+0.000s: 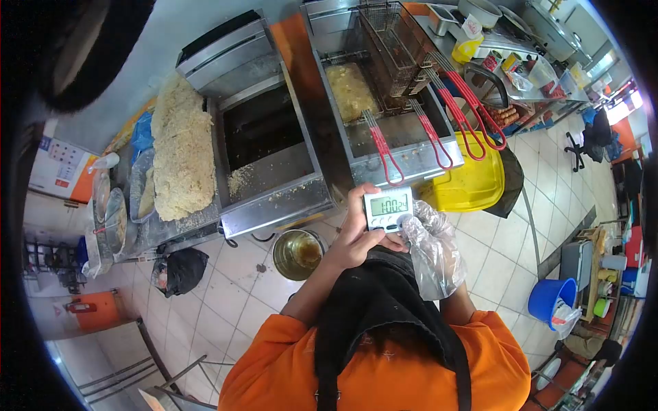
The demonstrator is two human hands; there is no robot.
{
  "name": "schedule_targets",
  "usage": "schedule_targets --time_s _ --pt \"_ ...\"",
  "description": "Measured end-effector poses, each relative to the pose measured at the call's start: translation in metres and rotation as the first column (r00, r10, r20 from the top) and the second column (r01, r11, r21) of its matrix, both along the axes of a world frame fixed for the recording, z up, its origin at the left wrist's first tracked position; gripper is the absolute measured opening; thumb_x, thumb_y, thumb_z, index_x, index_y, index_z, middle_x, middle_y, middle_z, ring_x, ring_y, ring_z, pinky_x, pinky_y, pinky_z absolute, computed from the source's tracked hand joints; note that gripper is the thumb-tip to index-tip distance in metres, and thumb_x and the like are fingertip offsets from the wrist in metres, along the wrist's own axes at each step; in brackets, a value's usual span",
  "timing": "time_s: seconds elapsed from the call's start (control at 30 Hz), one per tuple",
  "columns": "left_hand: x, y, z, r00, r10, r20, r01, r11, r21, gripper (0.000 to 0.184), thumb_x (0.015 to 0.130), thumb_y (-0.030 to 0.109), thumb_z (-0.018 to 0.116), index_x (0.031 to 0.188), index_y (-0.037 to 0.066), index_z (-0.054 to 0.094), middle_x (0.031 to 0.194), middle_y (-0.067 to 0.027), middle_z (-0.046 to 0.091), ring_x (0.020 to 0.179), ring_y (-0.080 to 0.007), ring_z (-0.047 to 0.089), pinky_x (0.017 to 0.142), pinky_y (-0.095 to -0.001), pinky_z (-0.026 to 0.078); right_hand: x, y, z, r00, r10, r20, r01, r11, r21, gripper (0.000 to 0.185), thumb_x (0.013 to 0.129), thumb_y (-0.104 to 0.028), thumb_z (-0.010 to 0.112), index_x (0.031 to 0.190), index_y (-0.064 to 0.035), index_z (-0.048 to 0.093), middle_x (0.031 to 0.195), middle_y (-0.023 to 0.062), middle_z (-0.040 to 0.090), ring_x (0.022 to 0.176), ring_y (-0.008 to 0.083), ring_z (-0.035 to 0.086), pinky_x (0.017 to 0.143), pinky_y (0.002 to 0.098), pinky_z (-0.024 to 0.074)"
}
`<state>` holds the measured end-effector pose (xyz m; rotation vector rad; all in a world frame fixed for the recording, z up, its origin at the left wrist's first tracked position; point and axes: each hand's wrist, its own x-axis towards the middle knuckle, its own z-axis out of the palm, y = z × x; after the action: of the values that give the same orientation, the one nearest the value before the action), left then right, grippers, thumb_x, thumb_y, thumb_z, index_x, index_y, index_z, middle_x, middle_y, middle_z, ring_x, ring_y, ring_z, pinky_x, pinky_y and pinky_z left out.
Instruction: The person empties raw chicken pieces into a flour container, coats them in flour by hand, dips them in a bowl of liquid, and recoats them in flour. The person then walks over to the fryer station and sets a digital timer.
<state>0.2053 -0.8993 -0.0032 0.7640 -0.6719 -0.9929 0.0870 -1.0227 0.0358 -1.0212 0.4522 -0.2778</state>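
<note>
A small white digital timer (387, 209) with a lit screen is held up in front of the black apron. My left hand (355, 231) is bare and grips its left side and lower edge. A clear plastic glove covers my right hand (430, 243), whose fingers touch the timer's right side and buttons. Beyond the timer stands a fryer (411, 171) with red-handled baskets (392, 44). Pale food (349, 92) fries in its foamy oil at the left.
A second fryer (274, 205) stands left, beside a long mound of breaded food (181, 151). Around the floor are a metal pot (299, 255), a black bag (185, 270), a yellow tub (473, 181) and a blue bucket (548, 301). Cans and containers crowd a counter (528, 48) at the upper right.
</note>
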Motion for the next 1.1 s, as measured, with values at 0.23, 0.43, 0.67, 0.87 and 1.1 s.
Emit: schedule_targets --time_s 0.23,0.43,0.67,0.87,1.1 --pt "-0.001 0.0 -0.001 1.0 -0.011 -0.023 0.012 1.0 0.023 0.067 0.081 -0.008 0.036 0.135 0.016 0.005 0.127 -0.0234 0.033 0.087 -0.0363 0.065 0.074 -0.0442 0.058 -0.001 -0.002 0.001 0.998 0.015 -0.054 -0.016 1.0 -0.019 0.023 0.092 -0.009 0.057 0.113 -0.0012 0.059 0.098 0.0038 0.064 0.085 0.0076 0.058 0.069 0.0212 0.0462" --pt "0.0 -0.001 -0.002 1.0 0.001 0.002 -0.001 1.0 0.009 0.066 0.081 -0.008 0.035 0.135 0.015 0.005 0.126 -0.0233 0.035 0.086 -0.0357 0.065 0.073 -0.0439 0.059 -0.001 -0.001 0.001 1.0 0.006 -0.011 -0.006 1.0 0.0 0.023 0.091 -0.008 0.058 0.112 -0.0003 0.06 0.099 0.0046 0.064 0.086 0.0082 0.058 0.072 0.0226 0.0475" --pt "-0.001 -0.001 0.003 0.999 0.034 -0.001 -0.034 0.998 0.044 0.057 0.087 -0.006 0.035 0.133 0.013 0.008 0.122 -0.0235 0.038 0.083 -0.0333 0.066 0.07 -0.0416 0.059 0.003 0.003 0.007 0.997 -0.034 -0.072 0.027 0.996 -0.086 0.02 0.09 -0.008 0.059 0.109 -0.0017 0.061 0.09 0.0009 0.062 0.077 0.0065 0.054 0.064 0.0211 0.0425" --pt "-0.006 -0.005 0.005 0.989 0.138 0.049 -0.142 0.986 0.089 0.053 0.089 0.0 0.036 0.132 0.012 0.009 0.115 -0.0236 0.042 0.075 -0.0356 0.066 0.061 -0.0408 0.061 0.001 0.001 0.008 0.999 0.014 -0.031 -0.015 1.0 -0.02 0.021 0.09 -0.007 0.059 0.11 -0.001 0.06 0.098 0.0037 0.064 0.086 0.0079 0.058 0.073 0.0223 0.0473" --pt "-0.01 -0.006 0.004 0.983 0.173 0.054 -0.176 0.983 0.052 0.047 0.092 -0.002 0.036 0.131 0.011 0.012 0.116 -0.021 0.042 0.082 -0.0265 0.065 0.067 -0.038 0.061 0.004 0.002 0.001 0.998 -0.019 -0.054 0.015 0.998 -0.067 0.021 0.089 -0.006 0.061 0.11 -0.0012 0.06 0.097 0.0033 0.063 0.084 0.0075 0.058 0.07 0.0216 0.0464"
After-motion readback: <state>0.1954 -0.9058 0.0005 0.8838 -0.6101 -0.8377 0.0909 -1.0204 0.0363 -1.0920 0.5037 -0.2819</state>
